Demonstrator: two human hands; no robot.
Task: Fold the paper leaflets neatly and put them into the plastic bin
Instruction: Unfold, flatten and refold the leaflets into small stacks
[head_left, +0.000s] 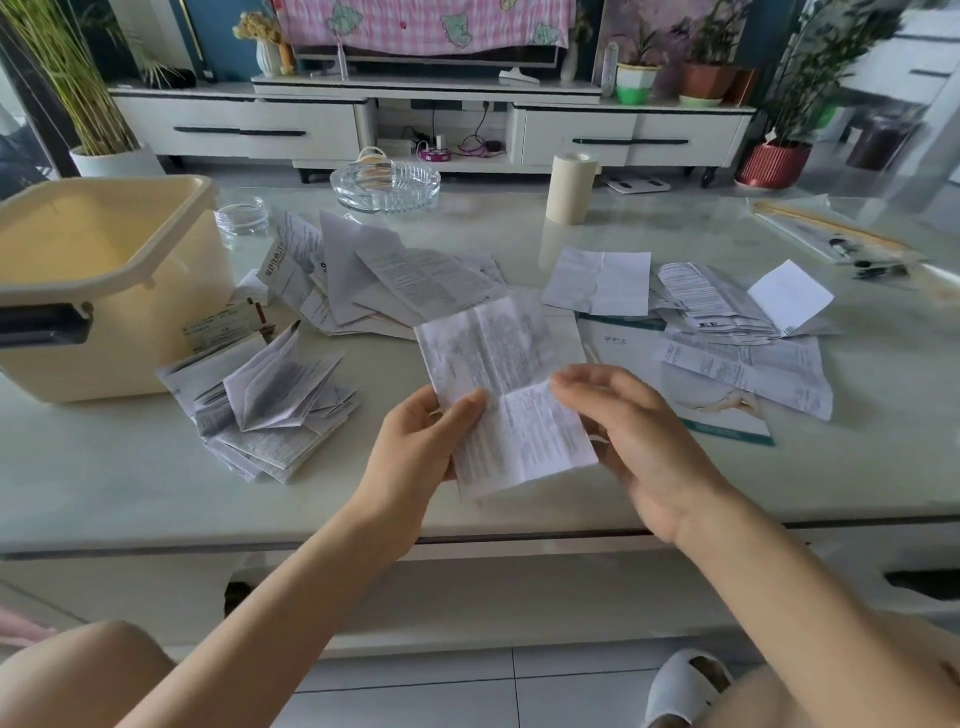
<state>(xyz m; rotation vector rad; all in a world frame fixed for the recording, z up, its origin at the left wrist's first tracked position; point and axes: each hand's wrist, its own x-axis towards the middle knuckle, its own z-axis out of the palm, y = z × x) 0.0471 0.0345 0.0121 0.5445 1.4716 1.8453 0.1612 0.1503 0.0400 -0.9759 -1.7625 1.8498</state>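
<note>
A living room lies beyond the desk: a long white TV cabinet (239, 127) with dark bar handles, a screen draped in a pink checked cloth (426, 26), potted green plants at both ends, and pale floor tiles below. The desk (104, 483) is a glossy, pale, marble-look slab with a dark line along its front edge.

At the desk's left stands the cream rectangular plastic bin (171, 249), lid off, with a dark handle slot on its near side. Behind the papers are a large clear glass ashtray (385, 187), a smaller glass dish (241, 218) and an upright beige roll (571, 188).

The left hand (415, 441) pinches the creased white printed leaflet (506, 395) at its left edge, thumb on the front and fingers (467, 410) curled behind. The right hand (639, 441) is loose, its fingers (587, 384) nearly straight and touching the sheet's right side at the cross fold. The leaflet is held up over the desk's middle, well apart from the bin.

A pile of folded leaflets (270, 421) lies just beside the bin. Heaps of unfolded leaflets (384, 280) spread behind and to the right, over a teal-edged brochure (727, 415).

The print everywhere is too small or blurred to read; one sheet near the bin bears bold Chinese characters that I cannot make out.
</note>
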